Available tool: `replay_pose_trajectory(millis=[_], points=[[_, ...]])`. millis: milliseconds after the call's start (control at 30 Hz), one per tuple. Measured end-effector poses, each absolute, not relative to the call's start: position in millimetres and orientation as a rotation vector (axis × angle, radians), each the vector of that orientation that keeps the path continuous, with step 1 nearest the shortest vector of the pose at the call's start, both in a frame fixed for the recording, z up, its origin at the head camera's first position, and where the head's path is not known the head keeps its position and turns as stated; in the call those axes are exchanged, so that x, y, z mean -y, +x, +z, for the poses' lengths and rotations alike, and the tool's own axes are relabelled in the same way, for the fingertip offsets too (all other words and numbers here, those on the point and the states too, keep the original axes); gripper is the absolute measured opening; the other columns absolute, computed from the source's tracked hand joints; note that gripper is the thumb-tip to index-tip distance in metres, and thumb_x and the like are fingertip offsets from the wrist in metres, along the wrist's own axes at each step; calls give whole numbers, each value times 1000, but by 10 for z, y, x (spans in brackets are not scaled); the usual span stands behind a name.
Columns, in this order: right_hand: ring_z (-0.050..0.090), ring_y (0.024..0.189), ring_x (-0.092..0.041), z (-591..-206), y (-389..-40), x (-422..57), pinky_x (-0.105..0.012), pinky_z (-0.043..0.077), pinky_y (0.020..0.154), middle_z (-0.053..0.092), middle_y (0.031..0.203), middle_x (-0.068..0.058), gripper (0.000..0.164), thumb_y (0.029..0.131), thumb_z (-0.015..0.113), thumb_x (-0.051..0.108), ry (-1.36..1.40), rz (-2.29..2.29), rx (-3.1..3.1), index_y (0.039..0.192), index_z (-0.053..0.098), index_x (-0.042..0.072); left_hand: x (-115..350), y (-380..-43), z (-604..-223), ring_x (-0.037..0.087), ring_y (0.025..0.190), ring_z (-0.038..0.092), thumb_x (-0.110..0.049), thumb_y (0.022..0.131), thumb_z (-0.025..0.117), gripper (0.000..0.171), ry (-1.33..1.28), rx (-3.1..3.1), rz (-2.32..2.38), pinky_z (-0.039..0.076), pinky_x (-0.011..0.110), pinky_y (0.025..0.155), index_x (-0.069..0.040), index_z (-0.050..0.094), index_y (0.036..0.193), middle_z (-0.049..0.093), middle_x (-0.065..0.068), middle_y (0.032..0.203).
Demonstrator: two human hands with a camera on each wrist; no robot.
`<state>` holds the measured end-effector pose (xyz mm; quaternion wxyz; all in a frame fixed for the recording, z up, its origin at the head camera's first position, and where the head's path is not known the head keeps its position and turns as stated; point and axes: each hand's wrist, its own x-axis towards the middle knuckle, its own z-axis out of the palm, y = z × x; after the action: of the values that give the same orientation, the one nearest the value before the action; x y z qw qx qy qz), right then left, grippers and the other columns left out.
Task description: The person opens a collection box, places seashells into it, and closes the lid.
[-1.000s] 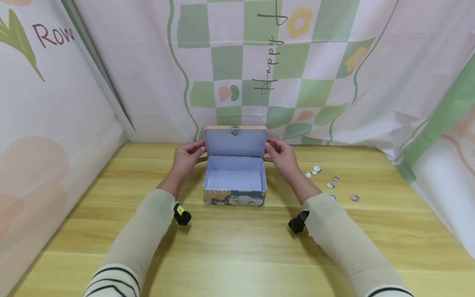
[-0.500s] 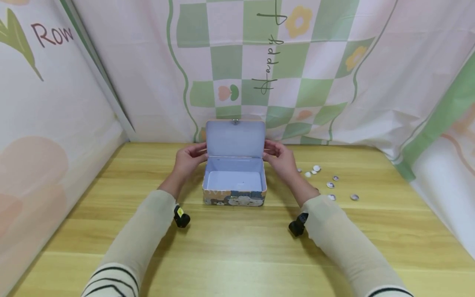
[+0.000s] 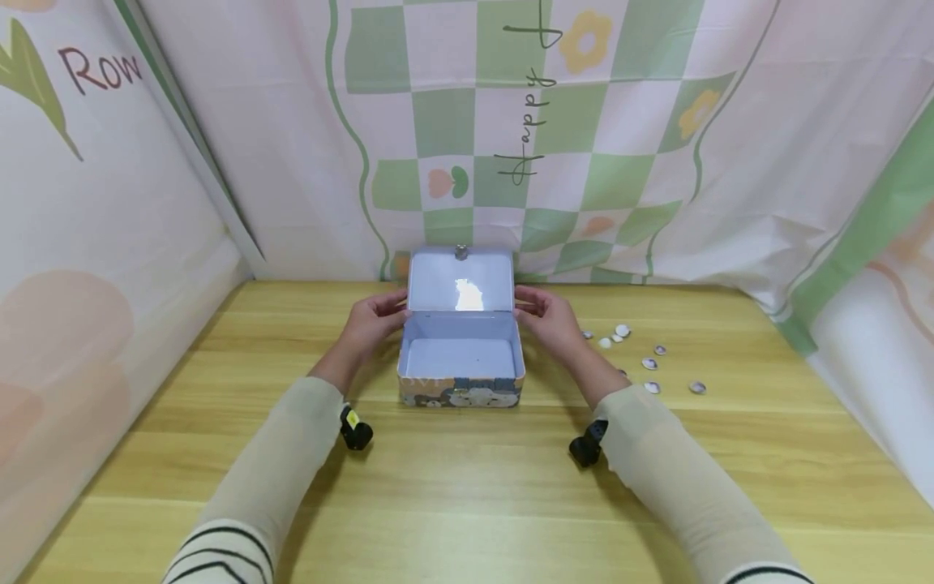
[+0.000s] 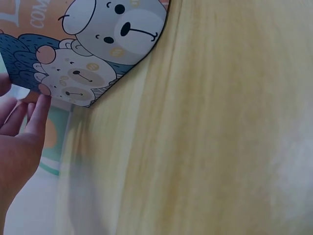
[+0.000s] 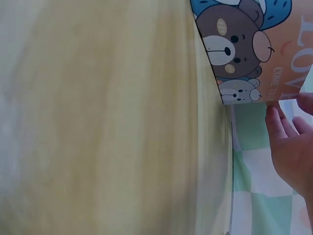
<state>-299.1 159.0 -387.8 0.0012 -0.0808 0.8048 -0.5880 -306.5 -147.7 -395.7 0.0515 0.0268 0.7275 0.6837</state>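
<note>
A tin box with cartoon bears printed on its outside stands on the table, its hinged lid swung up and back to show a pale blue inside. The left hand is at the box's back left corner, fingers reaching behind the lid and thumb at the rim. In the left wrist view, the fingers are fairly straight at the tin's edge. Mirroring it, the right hand touches the back right corner. Its extended fingers show beneath the tin's edge in the right wrist view. The lid's back is hidden.
Several small shells lie scattered on the wooden table to the right of the right hand. Behind the box hangs a green-and-white checked curtain, close to the raised lid. Another pale curtain borders the left side.
The lid has tilted farther back, and light now glints off its inner face. Both hands have shifted slightly lower along its sides, from the lid's edges toward the back corners.
</note>
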Motion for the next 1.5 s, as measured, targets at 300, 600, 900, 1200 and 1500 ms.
replay_pose_trajectory(millis=[300,600,900,1200,1500], points=[[49,124,-34,-3908,-3012,-1600,-41,44,106,50,139,-23,42,98,55,1,-273,-1870,-2455,138,47,-8,1469,-3073,-3997,24,117,58,2,95,58,45,48,-2008,2180,52,25,95,5,48,139,50,20,141],[46,127,-36,-3886,-2990,-1607,-42,42,108,47,142,-23,42,99,52,2,-253,-1853,-2420,140,44,-8,1471,-3062,-3998,25,114,60,-6,95,61,46,21,-2023,2164,53,27,94,2,49,139,51,17,141],[46,128,-35,-3847,-2956,-1614,-41,44,107,47,142,-22,45,99,54,5,-244,-1812,-2446,141,43,-5,1504,-3012,-4013,25,108,62,-9,95,64,45,64,-2045,2168,54,36,95,2,52,137,54,17,137],[47,127,-35,-3803,-2865,-1716,-44,47,104,44,144,-22,48,99,56,10,-309,-1795,-2470,143,41,-4,1567,-2901,-3981,32,118,57,-4,93,66,49,117,-2035,2159,53,37,97,3,50,138,52,18,139],[51,123,-29,-3749,-2746,-1845,-41,49,101,49,142,-15,47,98,60,17,-318,-1771,-2518,140,48,2,1644,-2781,-3923,30,119,56,-5,92,66,52,165,-2085,2139,51,39,99,5,46,139,48,24,140]])
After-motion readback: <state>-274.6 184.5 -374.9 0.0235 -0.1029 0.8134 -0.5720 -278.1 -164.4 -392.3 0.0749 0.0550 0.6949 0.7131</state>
